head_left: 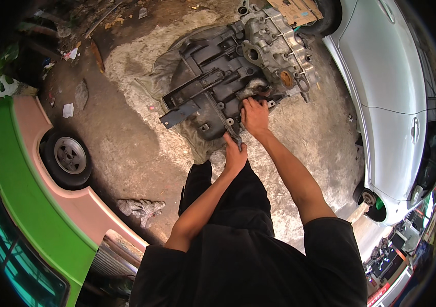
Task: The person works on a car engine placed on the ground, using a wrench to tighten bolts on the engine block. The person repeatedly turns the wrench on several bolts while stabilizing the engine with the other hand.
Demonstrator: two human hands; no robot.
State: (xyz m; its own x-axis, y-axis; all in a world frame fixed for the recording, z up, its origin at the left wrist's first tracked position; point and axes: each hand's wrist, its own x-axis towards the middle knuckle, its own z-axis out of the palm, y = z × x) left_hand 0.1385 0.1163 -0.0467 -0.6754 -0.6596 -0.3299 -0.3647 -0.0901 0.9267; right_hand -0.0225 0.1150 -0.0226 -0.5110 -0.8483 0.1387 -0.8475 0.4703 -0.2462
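Note:
A large black moulded part (210, 77), with ribs and raised edges, lies on a crumpled grey-green cloth (202, 151). Against its right side rests a grey metal engine casting (274, 38) with round ports, one of them brownish orange inside. My left hand (235, 154) is closed at the near edge of the black part, thumb up along it. Farther right, my right hand (255, 116) has its fingers bent over the same part's right edge, beside a dull metal pipe-like piece (253, 89). My fingers partly hide that edge.
A green and pink vehicle (39, 204) with a wheel (67, 157) stands at the left. On the right is a silver car (389, 102). A grey rag (141, 209) lies on the stained concrete floor (121, 133). Flattened cardboard (294, 11) sits beyond the casting.

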